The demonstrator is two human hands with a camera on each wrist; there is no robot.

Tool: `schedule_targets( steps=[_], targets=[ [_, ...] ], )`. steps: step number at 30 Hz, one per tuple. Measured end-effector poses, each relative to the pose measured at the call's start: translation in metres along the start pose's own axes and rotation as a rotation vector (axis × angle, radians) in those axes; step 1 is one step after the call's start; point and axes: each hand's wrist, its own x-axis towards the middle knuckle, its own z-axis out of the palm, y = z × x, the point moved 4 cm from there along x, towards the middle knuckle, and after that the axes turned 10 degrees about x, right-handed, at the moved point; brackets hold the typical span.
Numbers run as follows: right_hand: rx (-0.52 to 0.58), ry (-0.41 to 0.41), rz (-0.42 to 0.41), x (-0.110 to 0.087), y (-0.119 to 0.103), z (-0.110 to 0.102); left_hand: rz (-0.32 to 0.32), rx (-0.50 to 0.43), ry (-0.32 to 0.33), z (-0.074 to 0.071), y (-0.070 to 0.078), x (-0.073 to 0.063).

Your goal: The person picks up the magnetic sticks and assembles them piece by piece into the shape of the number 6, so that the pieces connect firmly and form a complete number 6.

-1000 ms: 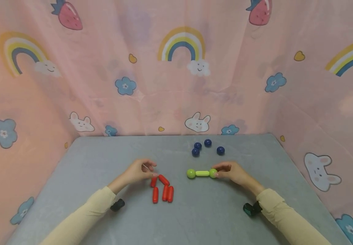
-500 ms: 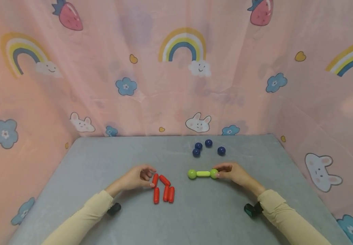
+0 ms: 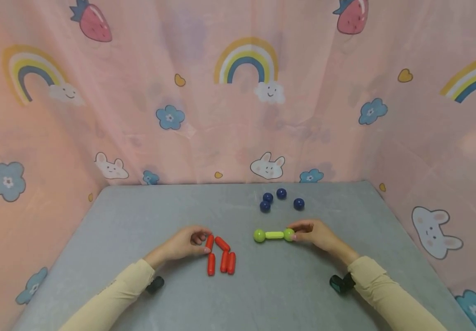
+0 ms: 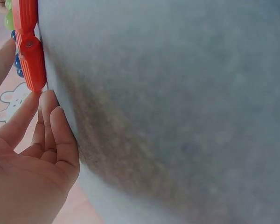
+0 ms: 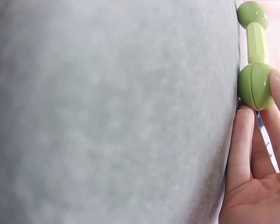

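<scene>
Fingers and thumb of my right hand (image 3: 314,232) are clenched on a green ball (image 3: 289,235), the thumb on its near side. From that ball a pale green bar (image 3: 274,235) runs leftward, away from these fingers, to a second green ball (image 3: 259,236), all three joined in a row. Over on the left, my other fingers are bent, and the thumb and forefinger of my left hand (image 3: 183,243) touch a red stick (image 3: 210,241) near its two ends; whether they truly pinch it, I cannot tell. Four more red sticks (image 3: 224,261) lie on the worktop (image 3: 275,294) close by, one just nearer to me than those left fingers, the rest to their right. Beyond my right fingers and mostly to their left sit four blue balls (image 3: 264,206), two of them side by side. Farther out, past both hands, hangs a pink curtain (image 3: 229,138) printed with rainbows and rabbits.
</scene>
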Motion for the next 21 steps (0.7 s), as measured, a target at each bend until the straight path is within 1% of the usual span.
schedule_targets(
  steps=[5, 9, 15, 21],
  targets=[
    [-0.005, -0.007, 0.002, 0.0001, -0.0007, -0.0015, -0.022, -0.005, 0.013, 0.0014, -0.0001, 0.0006],
    [-0.009, -0.007, 0.001, 0.0003, -0.0011, -0.0017, -0.046, 0.013, 0.024, 0.0026, 0.0002, 0.0015],
    [-0.007, -0.007, 0.009, 0.0013, -0.0022, -0.0015, -0.041, 0.028, 0.051, 0.0019, 0.0008, 0.0023],
    [0.009, -0.006, 0.008, 0.0017, -0.0019, -0.0017, -0.042, -0.009, 0.078, 0.0022, 0.0013, 0.0022]
  ],
)
